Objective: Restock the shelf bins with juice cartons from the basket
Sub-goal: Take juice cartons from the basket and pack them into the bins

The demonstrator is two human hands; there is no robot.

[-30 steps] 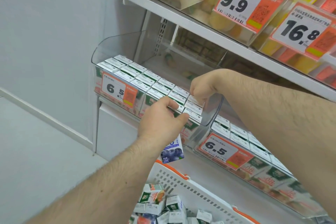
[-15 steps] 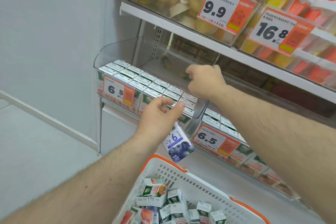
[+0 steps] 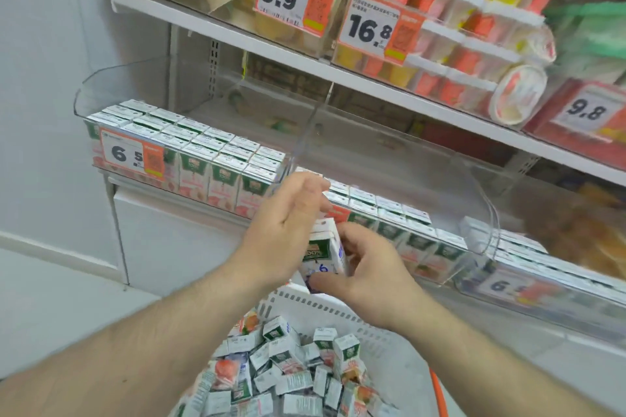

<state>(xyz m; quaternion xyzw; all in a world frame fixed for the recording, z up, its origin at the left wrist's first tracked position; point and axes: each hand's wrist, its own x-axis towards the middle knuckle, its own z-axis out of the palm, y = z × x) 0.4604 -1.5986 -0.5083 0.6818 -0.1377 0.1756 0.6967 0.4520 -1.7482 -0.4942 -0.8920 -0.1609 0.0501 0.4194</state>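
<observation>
A small white-and-green juice carton with a blue "6" point(image 3: 323, 254) stands upright between both hands above the white slotted plastic basket's point(image 3: 342, 310) far rim; right hand point(image 3: 364, 269) grips it, left hand point(image 3: 288, 227) rests alongside, fingers loosely spread.

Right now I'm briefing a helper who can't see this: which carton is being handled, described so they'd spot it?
Above the white basket, in front of the clear shelf bins, both hands meet on one juice carton. Unlike the peach-fronted cartons around it, it shows a blue 6 and blueberries.
</observation>
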